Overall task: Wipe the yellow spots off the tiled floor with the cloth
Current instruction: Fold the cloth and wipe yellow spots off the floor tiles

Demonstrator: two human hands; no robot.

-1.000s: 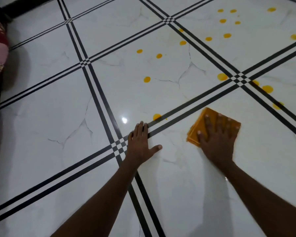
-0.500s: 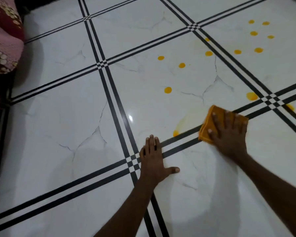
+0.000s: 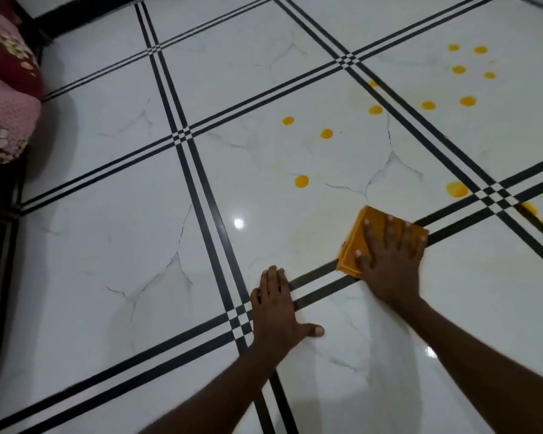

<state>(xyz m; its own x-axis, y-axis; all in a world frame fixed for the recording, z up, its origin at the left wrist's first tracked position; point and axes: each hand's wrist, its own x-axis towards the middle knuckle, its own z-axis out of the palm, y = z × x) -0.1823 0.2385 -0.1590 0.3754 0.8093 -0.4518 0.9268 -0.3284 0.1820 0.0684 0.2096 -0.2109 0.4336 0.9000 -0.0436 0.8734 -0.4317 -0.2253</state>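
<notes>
Right hand [image 3: 389,261] flat, fingers spread, pressing folded orange cloth [image 3: 356,242] onto tiled floor [image 3: 107,245], left hand [image 3: 275,311] palm down, open, empty, yellow spots [image 3: 301,181] beyond

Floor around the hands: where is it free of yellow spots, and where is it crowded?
Free: the tiles left of the left hand, toward the pink bedding. Crowded: yellow spots beyond the cloth under the right hand, denser far right.

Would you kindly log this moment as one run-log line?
right hand: flat on cloth, wiping | left hand: braced on floor | yellow spots: many remain beyond cloth
</notes>
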